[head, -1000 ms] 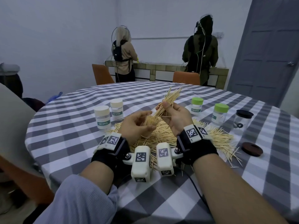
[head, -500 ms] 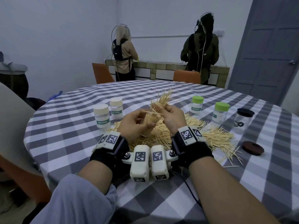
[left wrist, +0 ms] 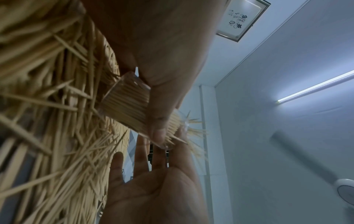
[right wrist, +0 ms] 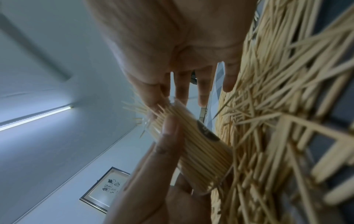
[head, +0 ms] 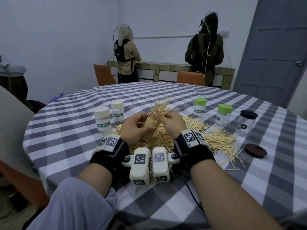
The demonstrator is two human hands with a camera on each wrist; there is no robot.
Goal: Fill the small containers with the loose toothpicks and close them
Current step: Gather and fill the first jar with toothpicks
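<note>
Head view shows a clear container (head: 150, 128), tilted away from the person and held over the pile of loose toothpicks (head: 196, 135) near the middle of the table (head: 182, 205). The left hand (head: 136, 128) is wrapped around its body, thumb across the front. A fanned bundle of toothpicks (head: 160, 107) is pinched at the mouth by the thumb and forefinger of the right hand (head: 171, 124), the other fingers being spread straight.

The container looks nearly packed, so the bundle is probably best fed in parallel with the sticks already inside, with the splayed tips squeezed together first; crossed sticks would likely jam at the rim or stop a lid from seating. A steady tilt should be kept so that nothing slides out.

Toward the left edge of the table two white-capped containers (head: 108, 117) are seen, and toward the right edge two green-capped ones (head: 212, 110), a clear jar with a dark lid (head: 246, 122) and a loose brown lid (head: 255, 150). A grey and white checked cloth covers the round table. Behind it, two people are seen at a tiled counter (head: 166, 70), backs turned, beside orange chairs and a grey door (head: 274, 55).
</note>
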